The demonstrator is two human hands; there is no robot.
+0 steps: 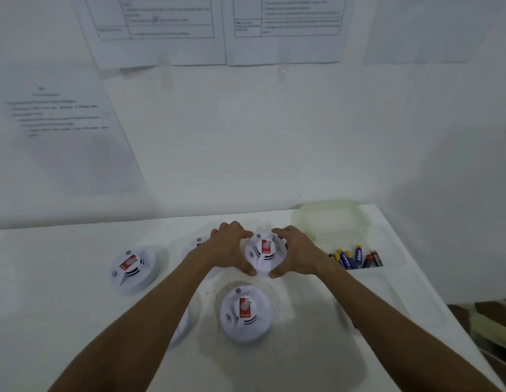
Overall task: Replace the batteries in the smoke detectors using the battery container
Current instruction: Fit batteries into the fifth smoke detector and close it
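Both hands around the far detector
Left hand [232, 247] and right hand [295, 253] grip the smoke detector [264, 254] from opposite sides; batteries [356, 257] lie right (nearer the right hand)

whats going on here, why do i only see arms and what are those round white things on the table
There is one picture, taken by a camera worn on a person's head, so you see only their arms reaching forward. The round white things are smoke detectors. The left hand and right hand grip the held detector from both sides. Another detector lies nearer the person, one more lies to the left, and a further one is partly hidden behind the left arm. On the right of the white table an open clear container holds batteries.
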